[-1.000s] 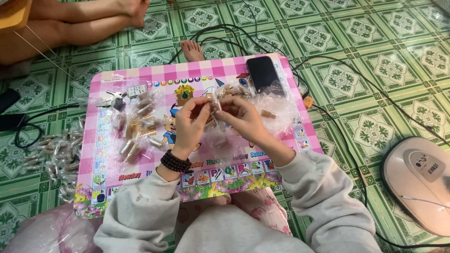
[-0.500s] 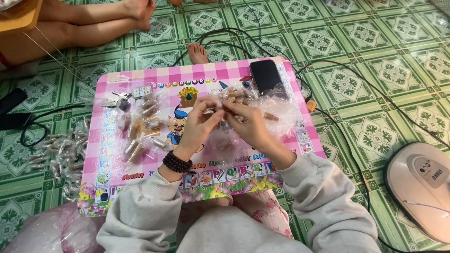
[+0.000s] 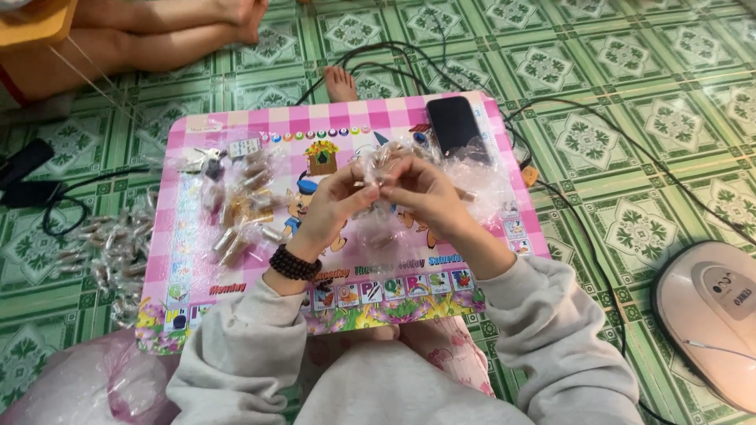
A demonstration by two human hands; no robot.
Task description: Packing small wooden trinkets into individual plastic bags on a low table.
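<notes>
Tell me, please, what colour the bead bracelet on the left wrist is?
Dark brown, nearly black; the bead bracelet shows in the head view.

Hands drawn closer together over the pink board.

The left hand and right hand have drifted slightly toward the board's middle since a second ago; their fingertips now meet more tightly on the small clear wrapper. The view has shifted a little, so the phone sits slightly lower in the picture.

Bright, even indoor light, soft faint shadows, mild glare on clear wrappers; slightly soft focus throughout.
</notes>
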